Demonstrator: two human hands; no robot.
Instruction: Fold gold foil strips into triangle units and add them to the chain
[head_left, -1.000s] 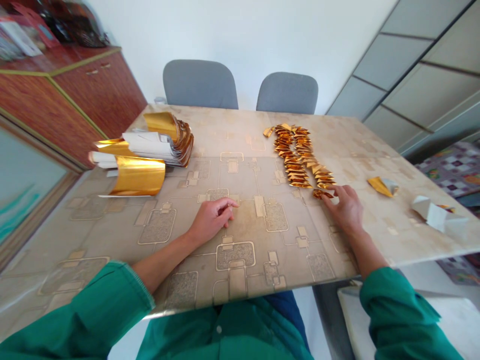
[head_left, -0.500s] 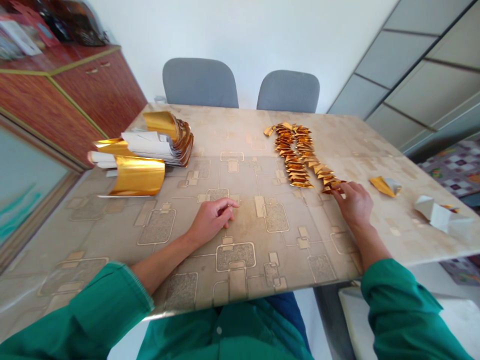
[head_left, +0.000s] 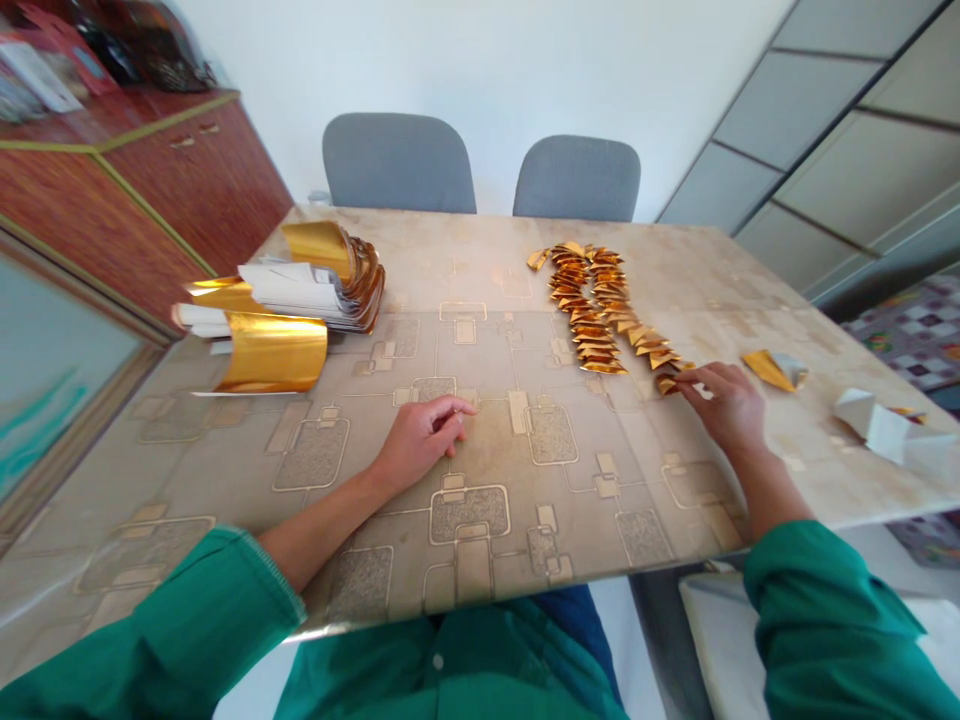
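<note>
Two rows of small folded gold paper pieces (head_left: 596, 305) run across the far right part of the patterned table (head_left: 480, 440). My right hand (head_left: 726, 405) rests at the near end of the right row, its fingertips pinching a folded gold piece (head_left: 667, 383) against the tabletop. My left hand (head_left: 421, 438) lies in the middle of the table, fingers loosely curled, with nothing visible in it. A stack of gold and white sheets (head_left: 300, 290) lies at the far left, with one curled gold sheet (head_left: 274, 352) in front of it.
A loose folded gold piece (head_left: 776, 368) and white folded papers (head_left: 874, 425) lie near the right edge. Two grey chairs (head_left: 480, 175) stand behind the table. A red-brown cabinet (head_left: 127, 190) lines the left wall.
My right hand slid right and slightly farther along the near end of the gold row, carrying the small folded piece with it. My left hand stayed put.
</note>
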